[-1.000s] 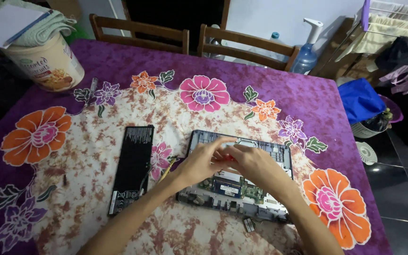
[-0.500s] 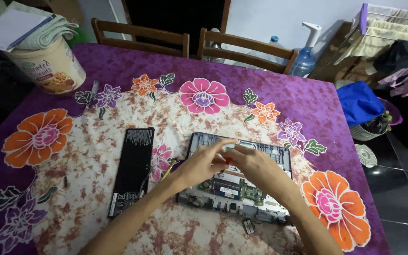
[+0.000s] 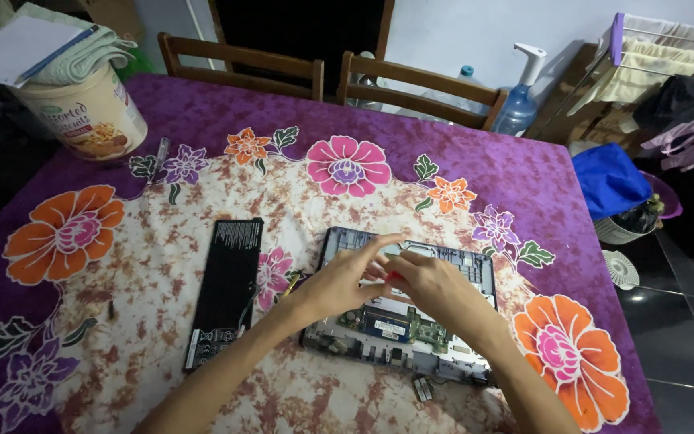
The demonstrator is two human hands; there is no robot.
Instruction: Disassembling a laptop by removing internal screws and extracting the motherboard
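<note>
An opened laptop [image 3: 411,321], its circuit board bared, lies on the flowered tablecloth [image 3: 122,321] near the table's front edge. Above it the left hand [image 3: 339,281] and right hand [image 3: 435,289] meet, fingertips pressed together around something small and red; what it is cannot be told. Just left lies a black battery [image 3: 225,293]. Farther off stand a tub [image 3: 82,116] and two chairs [image 3: 419,84].

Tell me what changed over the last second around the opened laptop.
Little changed. The left hand and right hand stay together over the opened laptop base, fingertips meeting at something small and red; only the fingers shifted slightly. Whether either hand grips it is unclear. The black battery pack, the tub and the flowered tablecloth stayed put.
</note>
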